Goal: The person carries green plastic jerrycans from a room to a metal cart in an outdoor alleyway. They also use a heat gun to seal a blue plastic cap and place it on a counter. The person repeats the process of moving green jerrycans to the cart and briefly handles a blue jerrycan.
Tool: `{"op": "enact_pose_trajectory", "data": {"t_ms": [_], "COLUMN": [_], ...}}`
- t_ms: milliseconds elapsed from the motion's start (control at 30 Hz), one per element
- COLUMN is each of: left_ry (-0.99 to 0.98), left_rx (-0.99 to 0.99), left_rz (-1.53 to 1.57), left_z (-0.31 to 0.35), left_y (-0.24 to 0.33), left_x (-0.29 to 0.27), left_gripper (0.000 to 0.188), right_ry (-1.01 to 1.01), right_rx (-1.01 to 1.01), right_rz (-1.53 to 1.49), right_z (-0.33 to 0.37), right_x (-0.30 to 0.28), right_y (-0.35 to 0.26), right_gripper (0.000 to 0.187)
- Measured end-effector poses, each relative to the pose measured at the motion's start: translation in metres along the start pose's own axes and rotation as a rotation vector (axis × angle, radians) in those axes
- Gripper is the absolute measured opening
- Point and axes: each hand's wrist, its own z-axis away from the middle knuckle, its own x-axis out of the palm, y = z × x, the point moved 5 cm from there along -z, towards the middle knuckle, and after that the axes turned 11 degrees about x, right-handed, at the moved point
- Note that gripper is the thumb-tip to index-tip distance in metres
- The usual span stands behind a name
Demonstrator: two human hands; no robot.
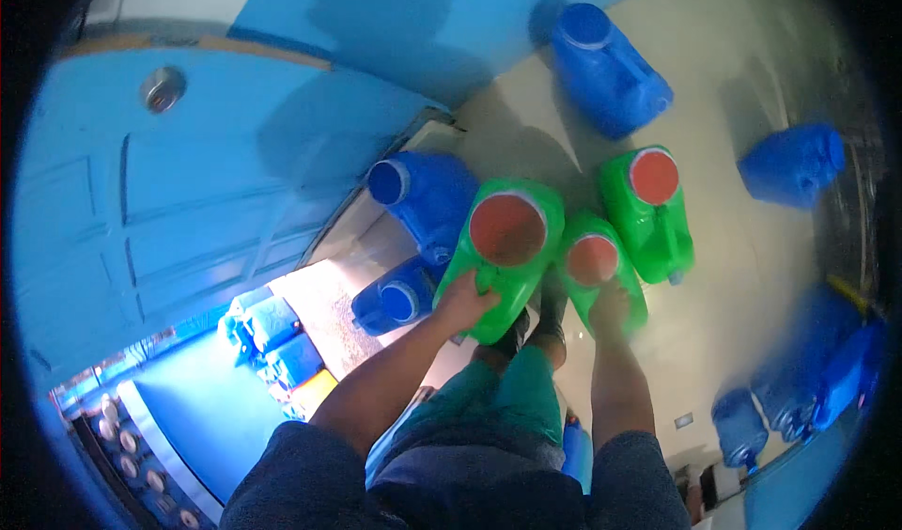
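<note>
My left hand (466,302) is closed around the handle of a green jug (541,212) with a wide red cap. A second, smaller-looking green jug (575,230), also red-capped, has its handle in the grip of my right hand (611,306). Both jugs are in front of my legs, the left one nearer the camera. Just beyond the right one stands a third green jug (665,233) with a red cap. Left of the left-hand jug are two blue jugs, a larger one (434,194) and one below it (376,303). My fingers are partly hidden around the handles.
A blue jug (611,79) stands on the pale floor ahead, another blue jug (787,168) lies to the right. Several blue containers (739,425) are grouped at lower right. At left, a blue door (207,154) stands beside a bright doorway with more blue jugs (272,324).
</note>
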Motion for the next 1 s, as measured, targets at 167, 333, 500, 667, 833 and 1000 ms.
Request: {"op": "enact_pose_trajectory", "data": {"t_ms": [167,333,500,667,833,1000], "left_ry": [-0.117,-0.034,-0.021,0.088,0.192,0.166], "left_rx": [-0.187,-0.193,-0.445,-0.592,-0.68,-0.821], "left_rz": [0.002,0.16,0.143,0.105,0.491,0.94], "left_z": [0.107,0.228,0.356,0.444,0.503,0.54], "left_y": [-0.014,-0.045,-0.118,-0.196,-0.334,-0.443], "left_x": [-0.041,-0.065,-0.041,0.004,0.064,0.103], "left_gripper": [0.056,0.047,0.042,0.045,0.035,0.025], "right_ry": [-0.16,-0.327,-0.384,-0.792,-0.669,-0.511], "right_rx": [-0.218,-0.377,-0.507,-0.073,-0.273,-0.299], "right_rz": [-0.17,0.052,0.158,-0.036,0.197,0.344], "right_z": [-0.018,-0.058,-0.028,0.044,0.157,0.275], "right_x": [0.03,0.087,0.048,-0.057,-0.107,-0.091], "right_y": [0.01,0.027,0.048,0.051,0.002,-0.093], "right_gripper": [0.047,0.055,0.048,0.019,0.031,0.031]}}
